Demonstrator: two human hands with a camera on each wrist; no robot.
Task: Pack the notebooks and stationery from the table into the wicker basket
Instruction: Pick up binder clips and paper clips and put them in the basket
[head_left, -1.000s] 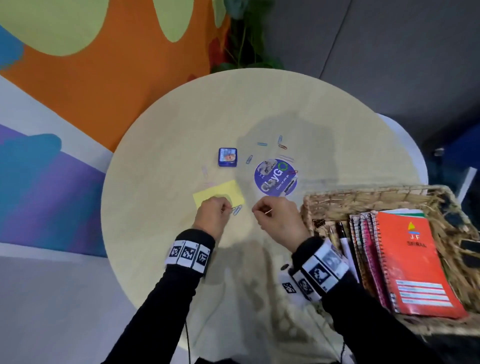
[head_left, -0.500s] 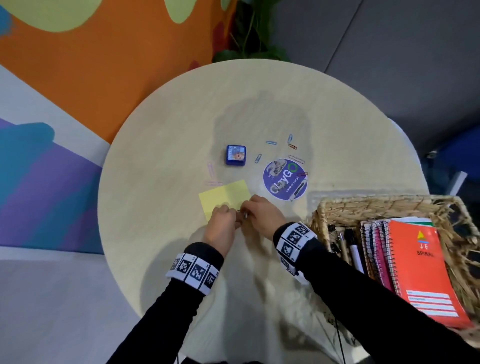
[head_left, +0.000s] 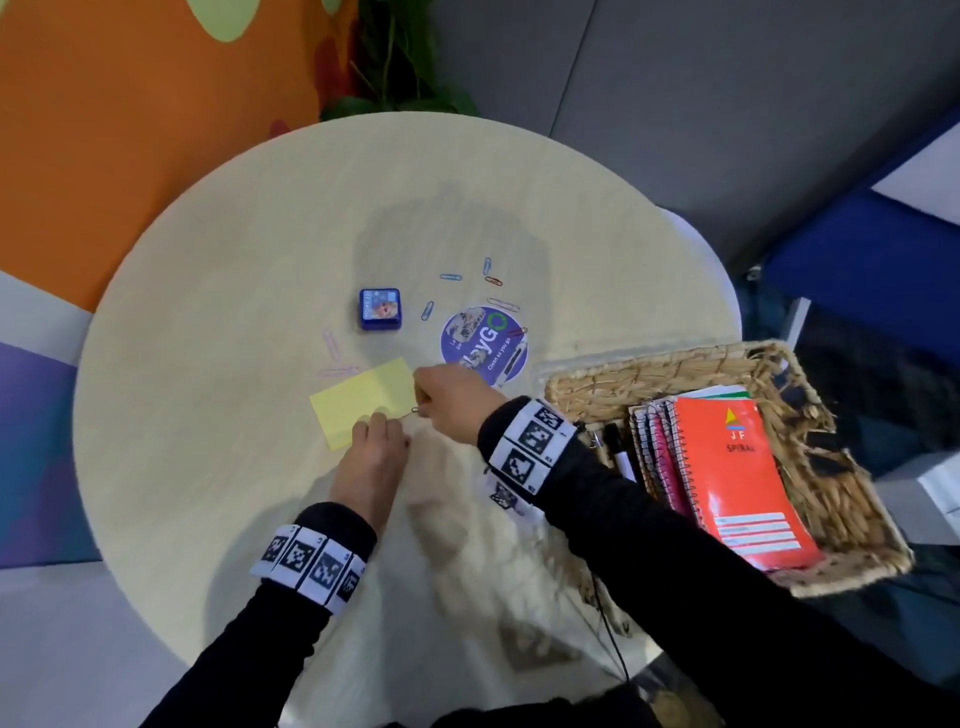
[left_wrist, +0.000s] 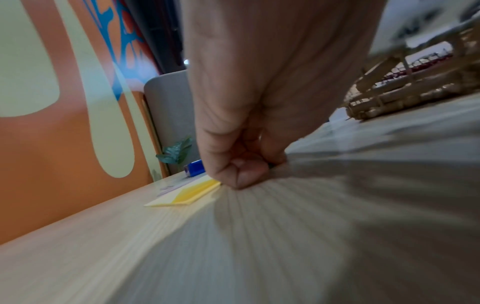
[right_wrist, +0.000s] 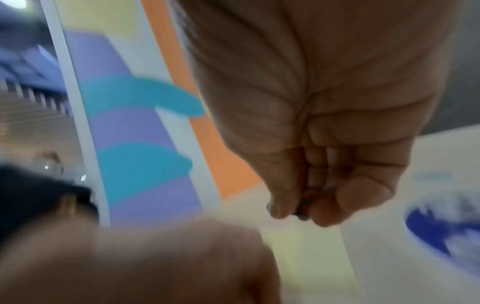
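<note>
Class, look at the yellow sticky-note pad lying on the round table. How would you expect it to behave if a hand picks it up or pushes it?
The yellow sticky-note pad looks thin and flat, so it is probably light and would slide rather than roll. Its top sheet seems slightly lifted in the left wrist view, so it may flex or peel.

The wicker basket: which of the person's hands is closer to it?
Right. The right hand is beside the wicker basket, near the round sticker; the left hand lies farther away, at the yellow sticky notes.
</note>
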